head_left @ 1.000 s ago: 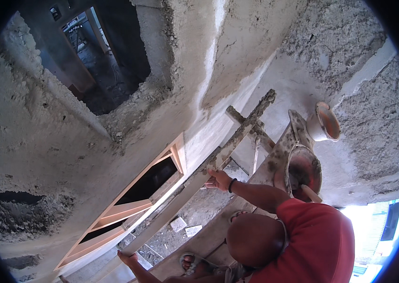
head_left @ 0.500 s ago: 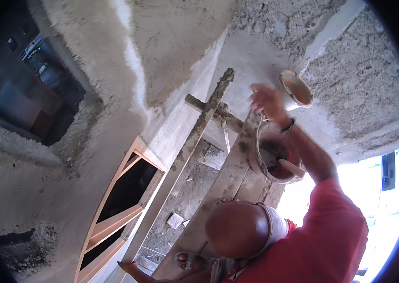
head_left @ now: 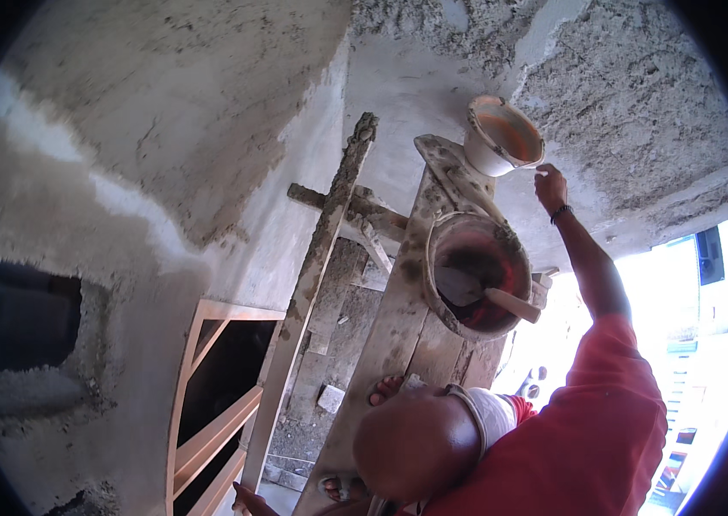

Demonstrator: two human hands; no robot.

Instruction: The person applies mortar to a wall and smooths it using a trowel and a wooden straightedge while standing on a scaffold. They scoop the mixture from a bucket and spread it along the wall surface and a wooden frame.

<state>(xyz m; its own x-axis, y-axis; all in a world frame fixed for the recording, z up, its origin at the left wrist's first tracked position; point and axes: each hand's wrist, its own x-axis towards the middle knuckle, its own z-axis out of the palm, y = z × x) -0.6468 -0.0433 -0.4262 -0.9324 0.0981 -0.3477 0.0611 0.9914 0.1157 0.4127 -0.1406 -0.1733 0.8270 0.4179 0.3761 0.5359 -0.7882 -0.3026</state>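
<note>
My right hand point(head_left: 551, 189) is closed at the rim of a small pale bucket point(head_left: 486, 159), its fingers curled against the edge. What exactly they grip there is hard to make out. The bucket is tilted, with orange-brown inside. Below it stands a larger bucket point(head_left: 434, 292) holding grey mortar and a tool with a wooden handle point(head_left: 513, 304). At the bottom edge my left hand point(head_left: 249, 499) wraps round the lower end of a long mortar-smeared wooden batten point(head_left: 317, 249); part of this hand is out of frame.
Wide planks point(head_left: 398, 344) bear the buckets and my feet point(head_left: 386, 389). A short crosspiece point(head_left: 377, 215) meets the batten. At left is a wooden window frame point(head_left: 218, 439) in a partly plastered wall point(head_left: 149, 155). Rubble point(head_left: 330, 397) lies on the floor below. Bright daylight enters at right.
My right hand has gone from the left side of the small bucket, fingers spread and blurred, to its right rim, now curled. The view has turned; my left hand stays on the batten.
</note>
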